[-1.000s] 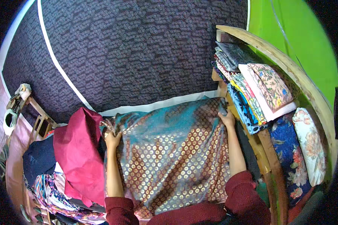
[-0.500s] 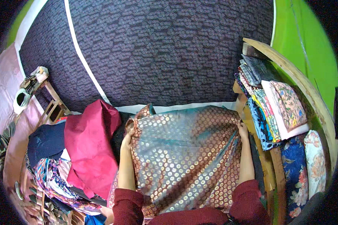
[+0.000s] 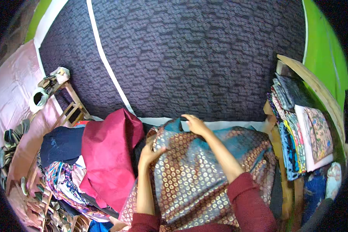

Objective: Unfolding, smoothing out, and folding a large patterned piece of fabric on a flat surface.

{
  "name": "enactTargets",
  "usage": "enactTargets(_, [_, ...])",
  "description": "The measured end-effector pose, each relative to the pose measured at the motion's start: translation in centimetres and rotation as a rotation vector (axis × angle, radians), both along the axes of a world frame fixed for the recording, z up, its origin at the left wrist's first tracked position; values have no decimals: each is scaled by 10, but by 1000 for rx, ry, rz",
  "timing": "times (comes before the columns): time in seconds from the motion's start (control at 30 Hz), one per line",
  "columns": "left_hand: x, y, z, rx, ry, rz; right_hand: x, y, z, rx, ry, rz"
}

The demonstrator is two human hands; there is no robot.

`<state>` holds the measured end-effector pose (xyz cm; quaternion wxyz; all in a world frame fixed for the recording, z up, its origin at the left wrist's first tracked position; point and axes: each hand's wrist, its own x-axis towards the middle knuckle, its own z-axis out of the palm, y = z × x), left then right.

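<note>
Left hand (image 3: 147, 155) at left edge of cloth (image 3: 189, 174), pinch unclear; right hand (image 3: 196, 125) spread by far edge (presumably steadying it).

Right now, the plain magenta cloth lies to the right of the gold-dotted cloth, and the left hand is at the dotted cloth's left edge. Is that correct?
Not quite: the plain magenta cloth lies to the left of the gold-dotted cloth, as the head view shows. The left hand is at the dotted cloth's left edge.
</note>
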<state>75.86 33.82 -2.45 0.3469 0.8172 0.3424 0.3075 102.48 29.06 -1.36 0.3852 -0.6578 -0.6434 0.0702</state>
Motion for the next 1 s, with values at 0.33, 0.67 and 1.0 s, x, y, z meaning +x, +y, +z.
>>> enactTargets(0.33, [-5, -10, -18, -145, 211, -135, 23, 96, -47, -341, 756, 178])
enactTargets(0.67, [2, -29, -15, -784, -326, -253, 18, 80, 12, -111, 910, 434])
enactTargets(1.0, [-36, -32, -11, -18, 148, 439, -37, 122, -31, 137, -105, -263])
